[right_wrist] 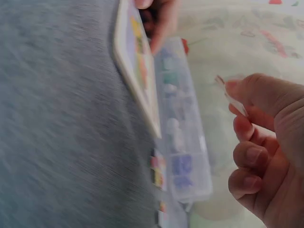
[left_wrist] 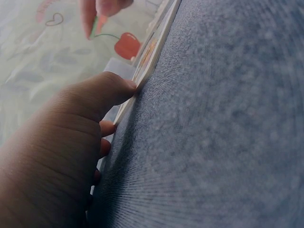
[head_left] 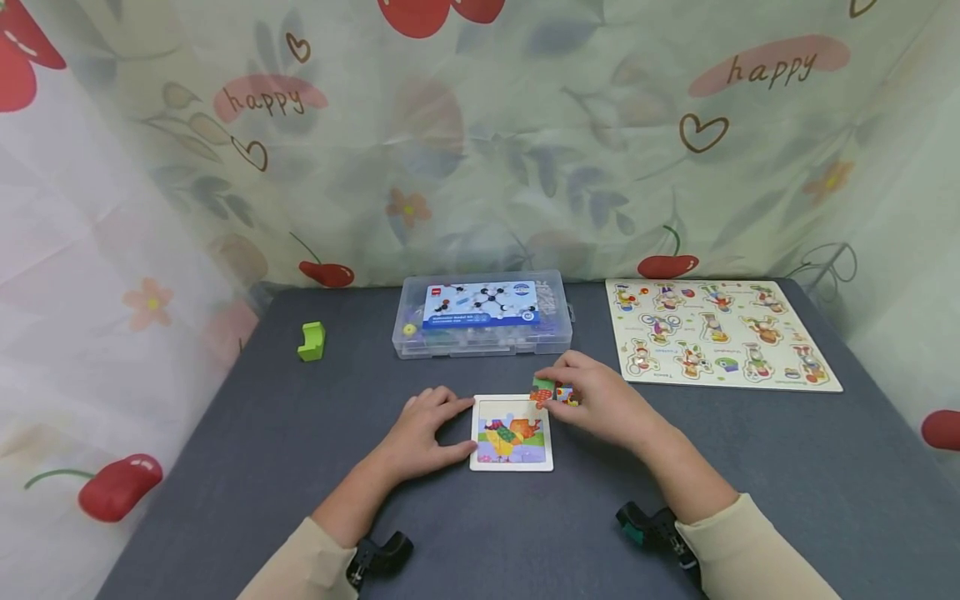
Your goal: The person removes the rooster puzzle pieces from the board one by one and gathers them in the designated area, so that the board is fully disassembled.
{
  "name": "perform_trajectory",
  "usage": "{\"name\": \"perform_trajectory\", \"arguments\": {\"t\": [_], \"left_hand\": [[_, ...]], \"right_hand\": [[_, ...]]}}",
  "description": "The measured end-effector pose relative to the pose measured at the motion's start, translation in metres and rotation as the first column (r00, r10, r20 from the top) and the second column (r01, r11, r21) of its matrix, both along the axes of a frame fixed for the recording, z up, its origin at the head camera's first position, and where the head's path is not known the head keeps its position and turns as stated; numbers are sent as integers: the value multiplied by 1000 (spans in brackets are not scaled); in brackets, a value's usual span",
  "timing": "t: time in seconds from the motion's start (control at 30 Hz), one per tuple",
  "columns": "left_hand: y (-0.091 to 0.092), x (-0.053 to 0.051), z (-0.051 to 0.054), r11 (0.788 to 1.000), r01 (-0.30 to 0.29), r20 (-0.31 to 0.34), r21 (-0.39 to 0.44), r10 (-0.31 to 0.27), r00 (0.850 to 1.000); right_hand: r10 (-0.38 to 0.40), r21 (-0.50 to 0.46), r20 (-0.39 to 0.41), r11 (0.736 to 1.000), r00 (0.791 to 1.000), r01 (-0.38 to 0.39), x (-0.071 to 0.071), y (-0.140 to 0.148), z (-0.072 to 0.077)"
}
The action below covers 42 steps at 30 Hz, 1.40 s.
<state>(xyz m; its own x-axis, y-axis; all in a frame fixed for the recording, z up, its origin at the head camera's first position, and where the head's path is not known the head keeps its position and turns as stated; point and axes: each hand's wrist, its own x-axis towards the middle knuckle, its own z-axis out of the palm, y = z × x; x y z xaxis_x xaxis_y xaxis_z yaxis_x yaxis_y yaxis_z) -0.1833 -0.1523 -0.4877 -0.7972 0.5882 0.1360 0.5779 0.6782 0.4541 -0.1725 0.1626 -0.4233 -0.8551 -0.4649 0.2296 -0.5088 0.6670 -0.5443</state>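
Watching remotely, I see the right hand (head_left: 600, 402) pinching a puzzle piece (head_left: 542, 390), raised near the one-o'clock corner of the puzzle frame (head_left: 517, 467); the left hand (head_left: 420, 437), thumb and fingers spread, touches the nine-o'clock edge. Gray table (head_left: 367, 379) stretches toward the green block (head_left: 312, 342) at ten; a clear box (head_left: 480, 345) bounds twelve, a picture board (head_left: 692, 323) two.

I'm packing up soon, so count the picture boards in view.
2: the small framed puzzle board, with the left hand touching its left edge, and the large board with many figures, farther back on the right.
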Motion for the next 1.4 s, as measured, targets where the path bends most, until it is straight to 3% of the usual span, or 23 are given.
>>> {"name": "perform_trajectory", "arguments": {"t": [0.17,0.3,0.7,0.97,1.07,1.23,1.4], "left_hand": [[0,0,1,1000,2,0,3,-2,1000],[0,0,2,1000,2,1,5,-2,1000],[-1,0,1,1000,-3,5,2,3,1000],[0,0,0,1000,2,-3,3,-2,1000],[0,-1,0,1000,3,-4,3,-3,1000],[0,0,1,1000,3,-8,3,-3,1000],[0,0,2,1000,-1,-15,-6,1,1000]], "right_hand": [[18,-105,54,994,998,-12,1,13,16],[12,-132,66,991,998,-3,0,26,25],[-16,-141,115,989,993,33,-2,69,40],[-21,-135,155,990,988,43,-2,100,41],[-25,-146,219,988,975,58,-4,111,39],[-58,-142,373,983,926,119,-8,125,33],[-70,-122,421,984,904,132,-13,136,21]]}}
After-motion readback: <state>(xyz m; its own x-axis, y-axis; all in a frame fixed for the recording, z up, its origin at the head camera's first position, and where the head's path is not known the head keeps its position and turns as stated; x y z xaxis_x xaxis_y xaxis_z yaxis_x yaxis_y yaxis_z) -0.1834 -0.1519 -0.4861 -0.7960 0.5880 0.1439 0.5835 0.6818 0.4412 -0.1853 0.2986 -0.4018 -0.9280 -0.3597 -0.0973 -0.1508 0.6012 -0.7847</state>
